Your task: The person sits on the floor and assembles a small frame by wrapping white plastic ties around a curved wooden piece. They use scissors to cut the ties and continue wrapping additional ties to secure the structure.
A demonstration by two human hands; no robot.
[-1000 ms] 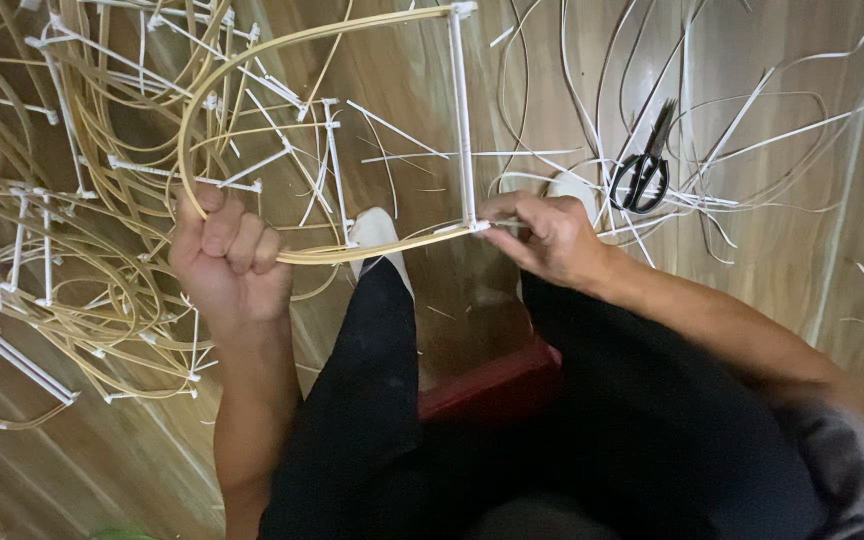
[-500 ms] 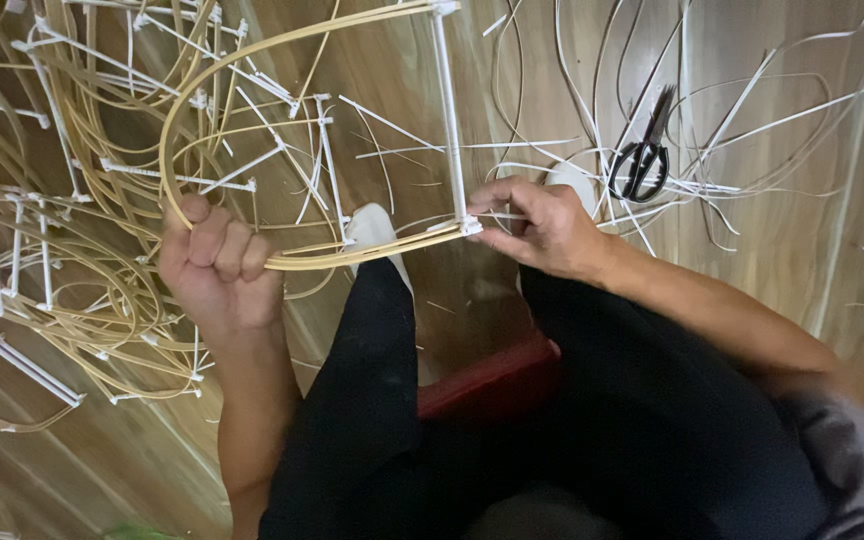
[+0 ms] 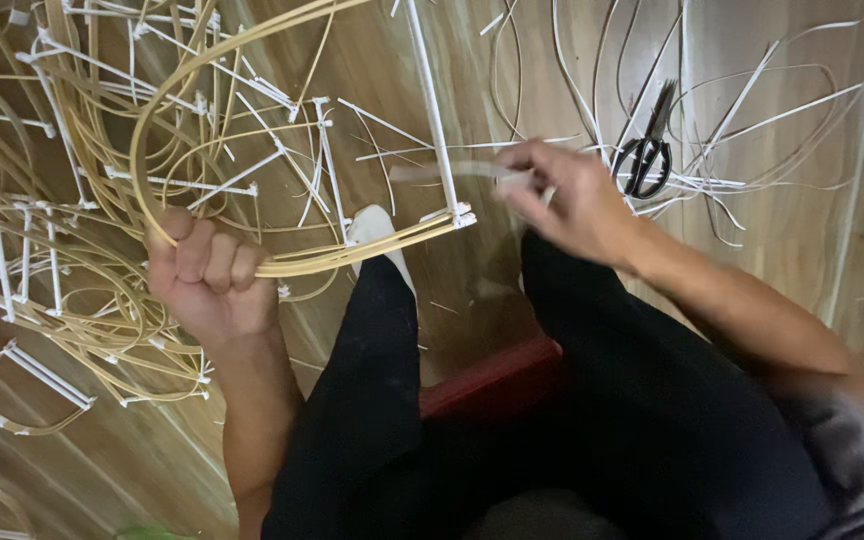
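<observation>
Both forearms are bare to the elbow, and the hands carry no gloves, rings or watch. A grey short sleeve (image 3: 857, 455) covers the right upper arm. The legs wear plain black trousers (image 3: 372, 420), loosely fitted.

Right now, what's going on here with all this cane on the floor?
A seated person is working on a bent cane frame. The left hand grips its curved strips in a fist, while the right hand pulls a pale strip near the frame's taped corner. Black scissors lie beyond on the wooden floor.
</observation>
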